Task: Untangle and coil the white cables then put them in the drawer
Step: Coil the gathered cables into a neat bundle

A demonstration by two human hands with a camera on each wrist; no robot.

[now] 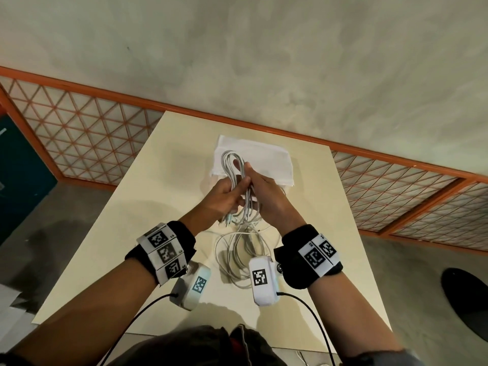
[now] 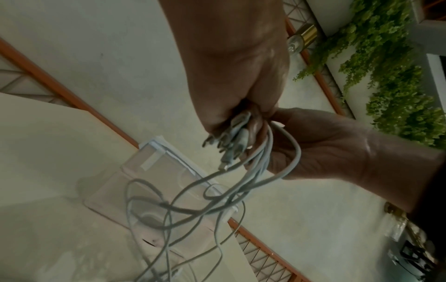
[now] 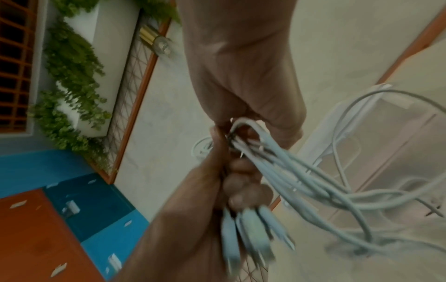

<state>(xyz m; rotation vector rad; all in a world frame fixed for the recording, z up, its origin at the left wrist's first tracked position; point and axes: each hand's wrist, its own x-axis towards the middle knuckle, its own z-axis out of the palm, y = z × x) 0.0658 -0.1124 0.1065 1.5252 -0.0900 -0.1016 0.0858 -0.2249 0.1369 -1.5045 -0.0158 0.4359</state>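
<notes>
Above the cream table (image 1: 132, 247) both hands hold one bundle of white cables (image 1: 232, 167). My left hand (image 1: 233, 187) grips the bundle with curled fingers, and several connector ends (image 3: 248, 234) stick out below its fist. My right hand (image 1: 253, 182) grips the same strands just beside it, touching the left hand. Loops stand up above the hands. Loose tangled cable (image 1: 237, 252) hangs down and lies on the table near me. A white translucent drawer box (image 1: 264, 157) stands behind the hands at the table's far edge; the left wrist view shows the box (image 2: 149, 190) behind the hanging cables (image 2: 188, 206).
An orange lattice railing (image 1: 87, 128) runs behind and beside the table. A blue cabinet (image 1: 18, 165) stands at far left, and a black round object (image 1: 467, 299) lies on the floor at right. Green plants (image 2: 398, 95) hang on a wall.
</notes>
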